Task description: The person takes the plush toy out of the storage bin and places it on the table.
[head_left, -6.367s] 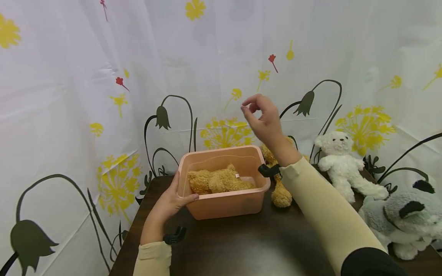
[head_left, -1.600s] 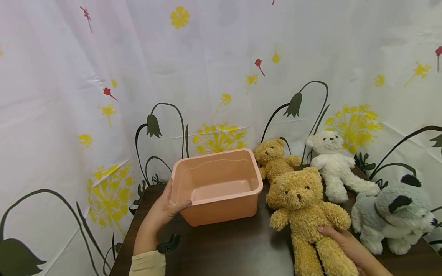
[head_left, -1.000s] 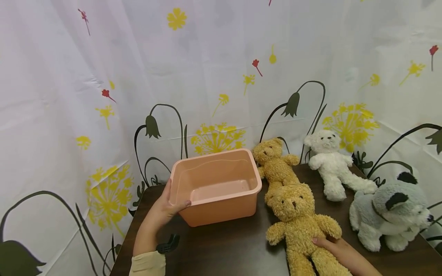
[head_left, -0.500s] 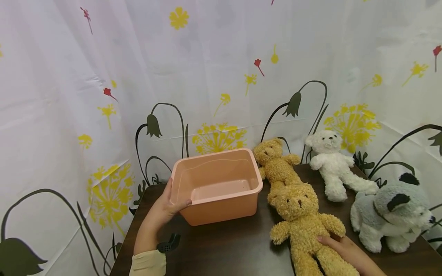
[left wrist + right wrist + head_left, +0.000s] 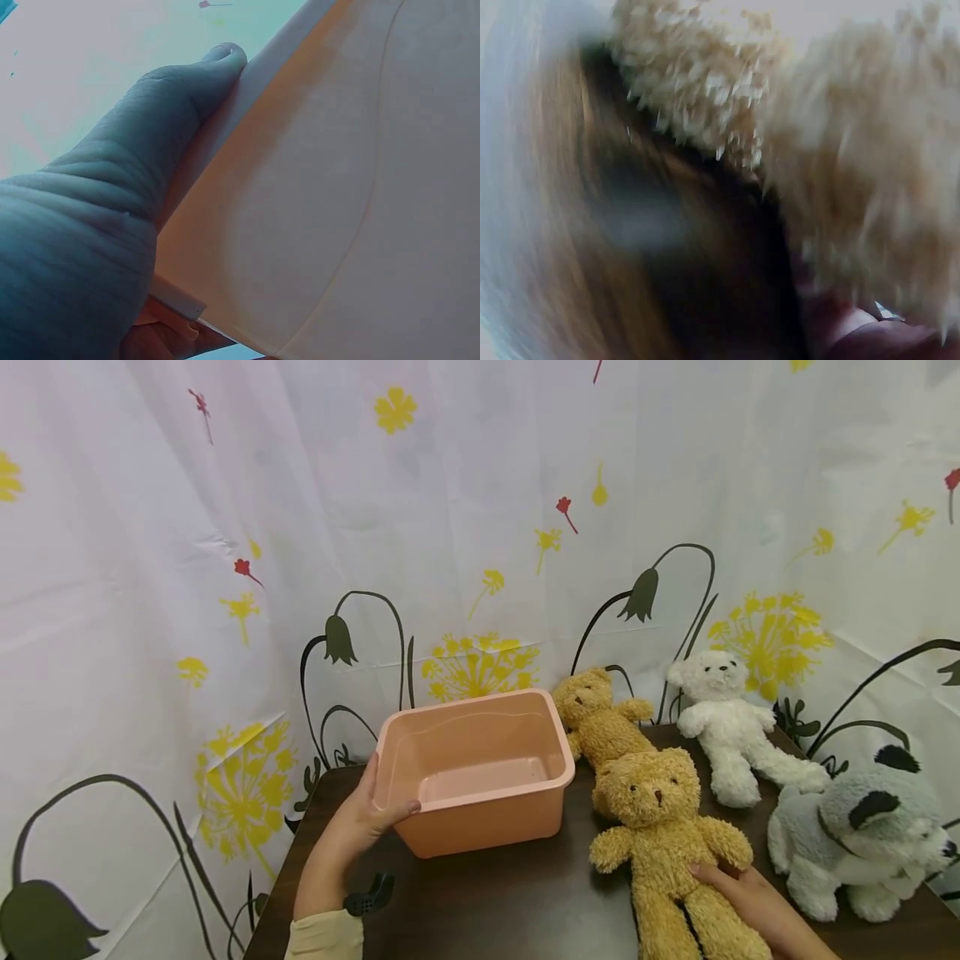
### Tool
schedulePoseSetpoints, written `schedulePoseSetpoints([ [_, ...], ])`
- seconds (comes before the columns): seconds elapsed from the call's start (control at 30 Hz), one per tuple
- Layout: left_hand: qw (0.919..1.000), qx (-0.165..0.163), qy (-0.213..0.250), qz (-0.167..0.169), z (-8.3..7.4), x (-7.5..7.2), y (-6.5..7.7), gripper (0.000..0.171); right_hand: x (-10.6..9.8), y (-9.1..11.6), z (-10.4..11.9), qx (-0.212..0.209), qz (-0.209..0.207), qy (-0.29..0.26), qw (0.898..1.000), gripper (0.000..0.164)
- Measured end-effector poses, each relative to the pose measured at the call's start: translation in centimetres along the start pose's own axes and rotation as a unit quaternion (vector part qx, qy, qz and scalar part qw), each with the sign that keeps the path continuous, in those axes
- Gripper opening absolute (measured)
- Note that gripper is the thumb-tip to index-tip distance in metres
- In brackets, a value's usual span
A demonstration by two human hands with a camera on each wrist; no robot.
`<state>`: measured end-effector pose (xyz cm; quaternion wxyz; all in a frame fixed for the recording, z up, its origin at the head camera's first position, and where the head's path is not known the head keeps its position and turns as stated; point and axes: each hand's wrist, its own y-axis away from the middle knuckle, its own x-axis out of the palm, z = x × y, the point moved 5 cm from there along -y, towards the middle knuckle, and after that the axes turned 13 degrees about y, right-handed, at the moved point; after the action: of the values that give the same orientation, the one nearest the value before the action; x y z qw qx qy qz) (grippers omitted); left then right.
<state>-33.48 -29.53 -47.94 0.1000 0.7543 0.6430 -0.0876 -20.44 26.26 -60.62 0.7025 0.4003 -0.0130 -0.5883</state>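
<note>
My left hand [image 5: 362,814] grips the left front corner of a peach plastic bin [image 5: 480,827], thumb along its front rim. In the left wrist view the thumb [image 5: 217,67] lies against the rim, with curled fingers partly showing below. The bin's bare inner floor shows in the head view. At the front right, my right hand [image 5: 750,902] holds a golden-brown teddy bear [image 5: 663,864] at its side, thumb across the belly and fingers hidden behind it. The bear faces up toward me. Its curly fur [image 5: 870,165] fills much of the blurred right wrist view.
Behind the held bear, a second golden teddy bear [image 5: 611,735] leans beside the bin. A white teddy bear [image 5: 727,727] and a grey-and-white plush dog [image 5: 855,839] are at the right of the dark table [image 5: 510,902]. A flower-print curtain [image 5: 480,527] hangs behind.
Earlier a golden bear lay in the bin and my right hand was raised above it. Now my right hand holds a bear at front right. Over the last second it shifted only slightly.
</note>
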Motion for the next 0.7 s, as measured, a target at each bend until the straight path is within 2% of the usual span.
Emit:
schedulePoseSetpoints([
  [0.07, 1.0000, 0.003, -0.003, 0.000, 0.1, 0.0, 0.0, 0.120, 0.0, 0.2, 0.1, 0.000, -0.003, 0.002, 1.000, 0.114],
  [0.23, 0.9999, -0.002, -0.014, -0.001, -0.1, 0.1, 0.3, 0.120, -0.6, 1.1, 0.3, 0.019, 0.018, 0.017, 1.000, 0.131],
  [0.3, 0.9998, -0.007, -0.019, 0.000, -0.4, 0.1, 0.4, 0.120, -0.9, 1.4, 0.6, 0.014, 0.025, 0.013, 1.000, 0.134],
  [0.47, 0.9997, -0.014, -0.018, -0.002, -0.6, 0.1, 0.5, 0.121, -0.9, 1.7, 1.4, -0.011, 0.018, -0.006, 1.000, 0.133],
  [0.63, 0.9998, -0.004, -0.018, -0.003, -0.4, 0.1, 0.3, 0.120, -0.9, 1.9, 1.3, -0.010, 0.017, -0.007, 1.000, 0.133],
  [0.7, 0.9998, 0.001, -0.018, -0.003, -0.3, 0.2, 0.2, 0.120, -1.1, 2.0, 1.5, -0.035, 0.004, -0.015, 0.999, 0.125],
])
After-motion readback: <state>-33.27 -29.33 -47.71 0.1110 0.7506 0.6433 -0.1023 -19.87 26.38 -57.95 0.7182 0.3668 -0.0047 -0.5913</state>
